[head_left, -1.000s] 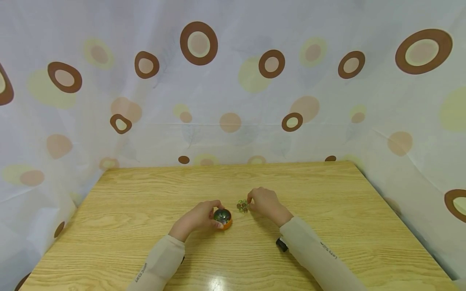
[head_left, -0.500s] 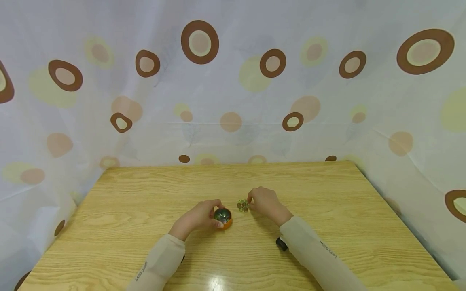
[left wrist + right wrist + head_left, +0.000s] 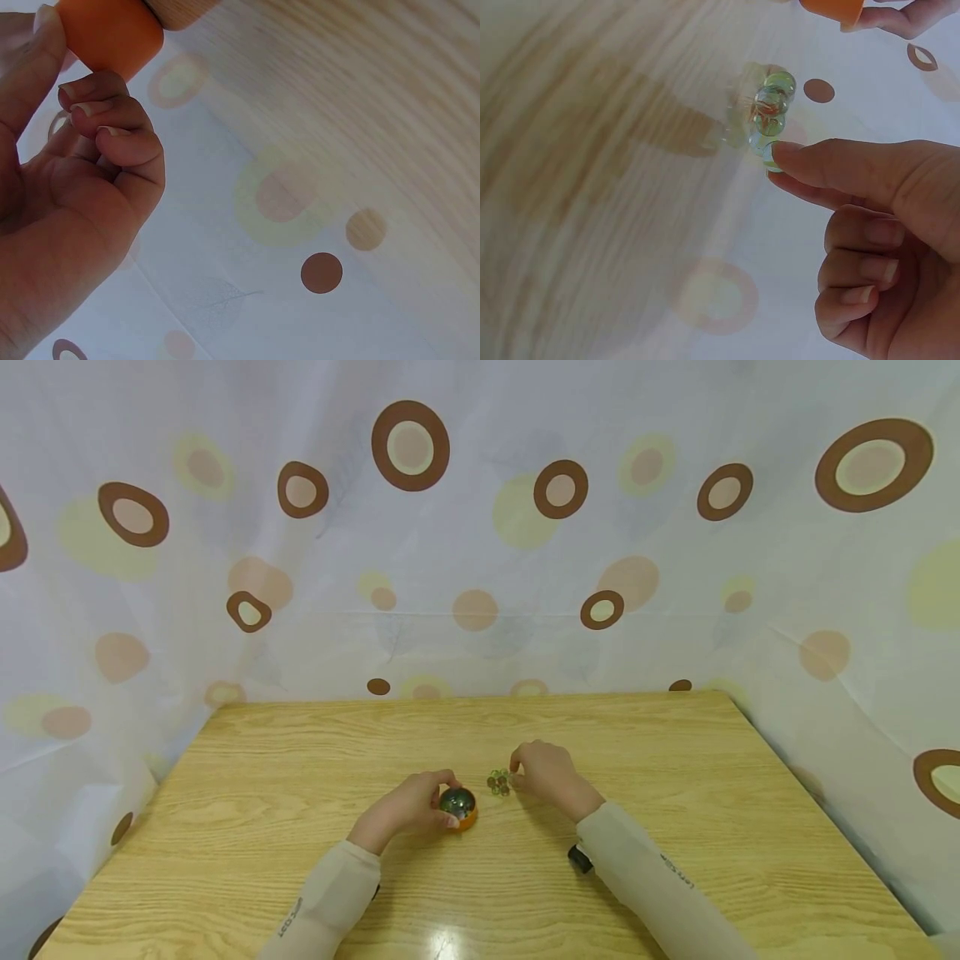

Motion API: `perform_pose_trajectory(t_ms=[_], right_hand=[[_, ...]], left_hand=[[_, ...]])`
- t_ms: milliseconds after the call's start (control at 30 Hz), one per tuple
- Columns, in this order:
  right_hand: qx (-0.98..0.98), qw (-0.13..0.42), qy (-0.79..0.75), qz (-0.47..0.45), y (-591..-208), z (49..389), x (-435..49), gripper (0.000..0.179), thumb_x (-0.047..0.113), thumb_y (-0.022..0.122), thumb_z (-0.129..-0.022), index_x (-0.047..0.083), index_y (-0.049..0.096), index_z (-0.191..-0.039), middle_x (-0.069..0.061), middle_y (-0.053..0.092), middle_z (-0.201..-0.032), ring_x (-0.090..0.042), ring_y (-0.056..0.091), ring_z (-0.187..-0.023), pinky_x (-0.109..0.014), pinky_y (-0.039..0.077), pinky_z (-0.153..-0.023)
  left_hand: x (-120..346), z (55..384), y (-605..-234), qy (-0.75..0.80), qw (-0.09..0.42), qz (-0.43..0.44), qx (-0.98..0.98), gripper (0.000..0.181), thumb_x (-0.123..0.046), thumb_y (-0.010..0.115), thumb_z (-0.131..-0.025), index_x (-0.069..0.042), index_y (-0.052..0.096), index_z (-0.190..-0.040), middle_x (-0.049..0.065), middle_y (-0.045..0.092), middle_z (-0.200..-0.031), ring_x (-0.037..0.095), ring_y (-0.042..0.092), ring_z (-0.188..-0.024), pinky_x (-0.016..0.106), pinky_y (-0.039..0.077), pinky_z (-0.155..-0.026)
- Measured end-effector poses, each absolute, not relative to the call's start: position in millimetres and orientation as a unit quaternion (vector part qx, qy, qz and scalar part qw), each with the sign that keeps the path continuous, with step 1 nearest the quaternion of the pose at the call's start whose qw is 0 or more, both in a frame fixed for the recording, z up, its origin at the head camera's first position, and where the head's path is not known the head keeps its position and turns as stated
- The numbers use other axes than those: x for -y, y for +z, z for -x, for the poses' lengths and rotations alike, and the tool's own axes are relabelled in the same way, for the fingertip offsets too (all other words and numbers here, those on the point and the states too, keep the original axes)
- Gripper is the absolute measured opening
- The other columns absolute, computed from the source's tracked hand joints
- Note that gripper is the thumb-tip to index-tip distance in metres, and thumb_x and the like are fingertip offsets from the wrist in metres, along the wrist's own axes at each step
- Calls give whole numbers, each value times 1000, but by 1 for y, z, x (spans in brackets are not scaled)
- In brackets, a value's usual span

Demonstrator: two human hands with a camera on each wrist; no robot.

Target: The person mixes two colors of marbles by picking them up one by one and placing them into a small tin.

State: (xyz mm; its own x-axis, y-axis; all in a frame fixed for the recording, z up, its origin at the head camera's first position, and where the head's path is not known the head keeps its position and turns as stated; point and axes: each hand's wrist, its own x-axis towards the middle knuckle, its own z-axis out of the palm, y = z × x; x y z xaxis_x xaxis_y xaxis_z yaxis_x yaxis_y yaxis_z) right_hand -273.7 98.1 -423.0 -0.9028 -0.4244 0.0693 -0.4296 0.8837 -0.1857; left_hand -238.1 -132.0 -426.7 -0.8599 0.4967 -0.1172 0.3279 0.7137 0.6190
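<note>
My left hand [image 3: 408, 802] grips a small round orange cup [image 3: 468, 821] by its side, thumb at the near edge and a finger at the far edge. The cup's inside looks dark and shiny; what it holds is unclear. Seen from the left wrist, the cup's smooth orange wall [image 3: 112, 34] lies between thumb and fingers. Just right of the cup, several clear glass marbles [image 3: 497, 782] with coloured swirls sit clustered on the table. At the cluster's right edge, my right hand [image 3: 547, 774] pinches one marble [image 3: 770, 157] between thumb and forefinger, its other fingers curled in.
The light wood table [image 3: 300, 760] reaches back to a pale curtain [image 3: 480, 568] patterned with brown rings, which also hangs at both sides. A small black device [image 3: 580, 860] sits under the right wrist. A light glare shows near the front edge.
</note>
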Motion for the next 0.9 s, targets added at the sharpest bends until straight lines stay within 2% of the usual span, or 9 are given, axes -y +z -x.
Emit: perform_pose_trajectory(t_ms=[267, 433, 567, 733, 900], right_hand=[[969, 23, 98, -224, -416, 272, -97, 13, 20, 75, -85, 12, 74, -96, -8, 71, -92, -24, 64, -74, -38, 51, -56], [962, 21, 129, -241, -409, 265, -91, 15, 21, 74, -86, 12, 74, -98, -9, 71, -98, -25, 65, -80, -38, 51, -57], [955, 19, 148, -256, -402, 260, -86, 16, 20, 73, -87, 12, 74, -100, -7, 71, -91, -18, 62, -70, -31, 46, -51], [949, 5, 166, -268, -396, 255, -80, 18, 20, 72, -88, 11, 73, -104, 4, 62, -68, -8, 49, -54, -25, 39, -46], [942, 4, 178, -283, -395, 251, -74, 15, 19, 71, -89, 12, 74, -102, 3, 64, -72, -7, 47, -54, -23, 39, -47]], left_hand=[[132, 236, -423, 312, 146, -223, -912, 41, -14, 78, -82, -5, 59, -118, 3, 48, -69, 15, 40, -60, 28, 34, -56], [132, 235, -421, 312, 146, -224, -912, 41, -14, 78, -81, -4, 59, -117, 3, 48, -69, 15, 40, -60, 27, 34, -55], [131, 235, -421, 309, 142, -229, -912, 41, -14, 78, -81, -4, 60, -116, 3, 49, -70, 15, 42, -62, 28, 35, -56], [131, 235, -422, 309, 140, -230, -912, 40, -15, 79, -81, -4, 60, -114, 3, 49, -72, 16, 43, -64, 28, 36, -58], [133, 237, -424, 307, 143, -229, -913, 40, -15, 78, -81, -4, 59, -115, 4, 50, -71, 16, 43, -63, 28, 36, -57]])
